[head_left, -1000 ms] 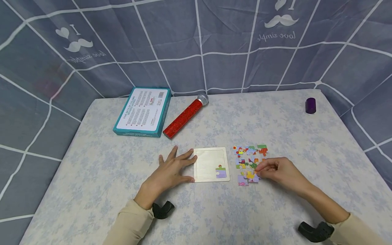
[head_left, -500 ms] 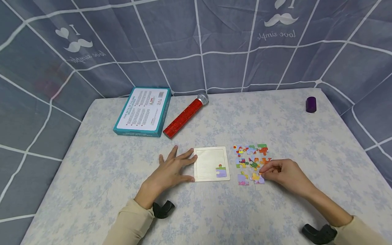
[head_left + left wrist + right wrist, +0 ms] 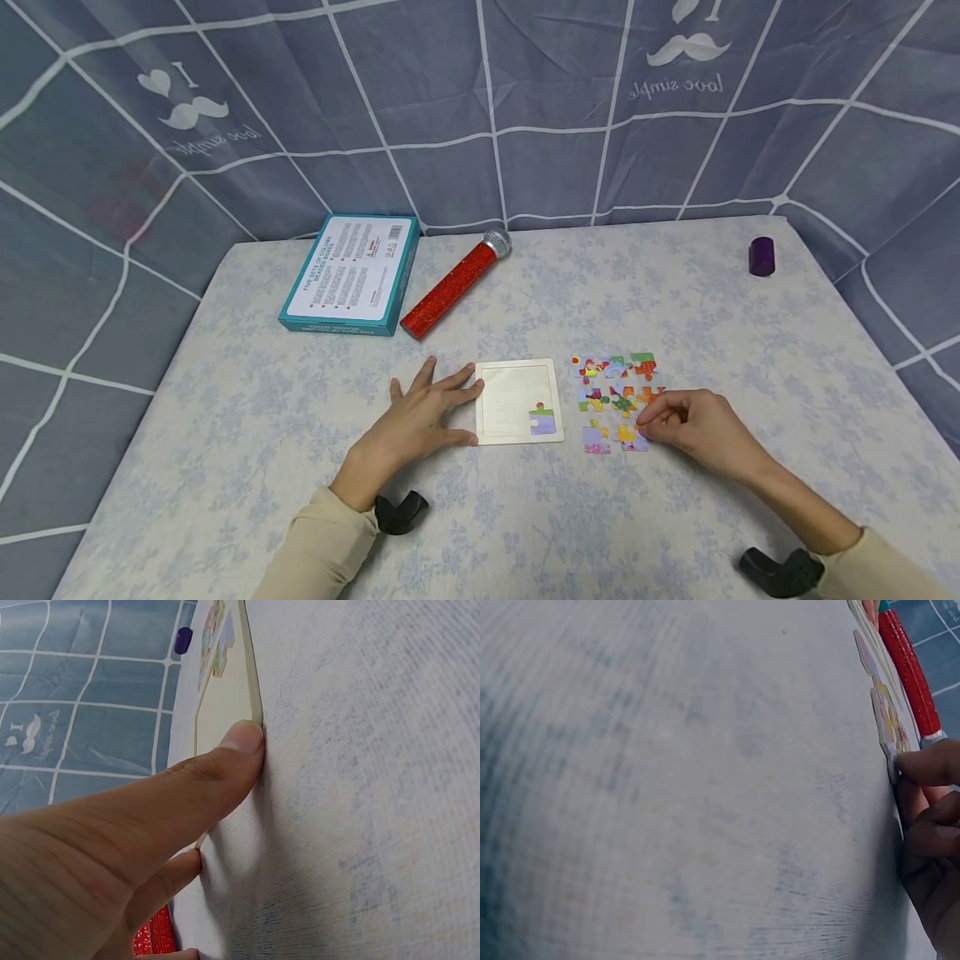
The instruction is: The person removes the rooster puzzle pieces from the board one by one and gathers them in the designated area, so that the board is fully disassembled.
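A square pale puzzle tray [image 3: 506,408] lies on the table with one purple-and-green puzzle piece [image 3: 542,422] in its lower right corner. My left hand [image 3: 416,421] is spread at the tray's left side. In the left wrist view its thumb [image 3: 241,737] touches the tray's edge. My right hand [image 3: 697,425] pinches the right edge of a yellow-and-purple jigsaw piece [image 3: 628,437] between thumb and index finger. That piece is in the bottom row of loose pieces right of the tray. Beside it, apart, lies a purple-and-pink piece [image 3: 596,440].
Several more loose pieces [image 3: 615,367] form rows above. Behind the tray lie a red glittery microphone [image 3: 453,287] and a teal-edged box [image 3: 348,267]. A dark purple cylinder [image 3: 761,257] stands at the back right. A grey curtain [image 3: 555,100] hangs behind the table [image 3: 480,533].
My right hand has shifted slightly right with the yellow-and-purple piece, opening a gap from the purple-and-pink piece. Over the last half second it barely moves. My left hand has stayed put.
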`<action>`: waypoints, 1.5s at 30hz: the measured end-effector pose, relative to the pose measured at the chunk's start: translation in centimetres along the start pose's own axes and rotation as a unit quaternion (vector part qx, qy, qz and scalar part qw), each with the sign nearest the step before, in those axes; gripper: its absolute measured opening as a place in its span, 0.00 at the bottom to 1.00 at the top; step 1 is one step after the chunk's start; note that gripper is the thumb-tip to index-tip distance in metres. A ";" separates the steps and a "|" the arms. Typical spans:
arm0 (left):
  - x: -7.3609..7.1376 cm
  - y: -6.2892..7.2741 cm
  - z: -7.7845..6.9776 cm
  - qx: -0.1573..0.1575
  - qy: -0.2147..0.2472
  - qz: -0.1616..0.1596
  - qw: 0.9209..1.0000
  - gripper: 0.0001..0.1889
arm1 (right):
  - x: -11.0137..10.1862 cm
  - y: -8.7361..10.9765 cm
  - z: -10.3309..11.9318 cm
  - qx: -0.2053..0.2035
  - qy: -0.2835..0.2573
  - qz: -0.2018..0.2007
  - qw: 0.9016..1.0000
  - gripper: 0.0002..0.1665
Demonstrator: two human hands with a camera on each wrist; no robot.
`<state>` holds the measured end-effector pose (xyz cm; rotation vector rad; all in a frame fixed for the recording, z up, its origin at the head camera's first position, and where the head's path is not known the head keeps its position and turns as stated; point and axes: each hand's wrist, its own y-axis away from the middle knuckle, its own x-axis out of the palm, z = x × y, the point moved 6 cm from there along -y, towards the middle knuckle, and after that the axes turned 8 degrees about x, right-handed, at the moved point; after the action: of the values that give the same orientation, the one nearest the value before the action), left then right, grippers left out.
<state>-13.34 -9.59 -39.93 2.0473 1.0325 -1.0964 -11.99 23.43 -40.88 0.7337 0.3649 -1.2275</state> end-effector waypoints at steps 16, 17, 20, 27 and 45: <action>0.0 0.1 0.1 -0.003 0.000 0.000 1.000 0.38 | 1.6 -1.6 3.9 -0.061 -0.009 -0.001 0.998 0.07; 0.0 0.1 0.1 -0.004 0.001 0.000 1.000 0.38 | 2.1 -1.8 4.4 -0.067 -0.009 0.004 0.998 0.07; 0.1 0.1 0.1 -0.005 0.002 0.002 1.000 0.39 | 3.6 -2.5 5.5 -0.079 -0.012 0.022 0.997 0.09; 0.2 0.0 0.0 -0.002 0.001 0.001 1.000 0.38 | 6.0 -3.4 7.6 -0.120 0.010 0.038 0.992 0.13; 0.1 0.0 0.0 0.004 -0.005 -0.006 1.000 0.38 | 7.0 -3.5 8.7 -0.164 -0.001 0.055 0.985 0.10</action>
<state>-13.32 -9.56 -39.98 2.0424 1.0372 -1.1179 -14.19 11.98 -40.00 0.4609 0.5048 -1.0324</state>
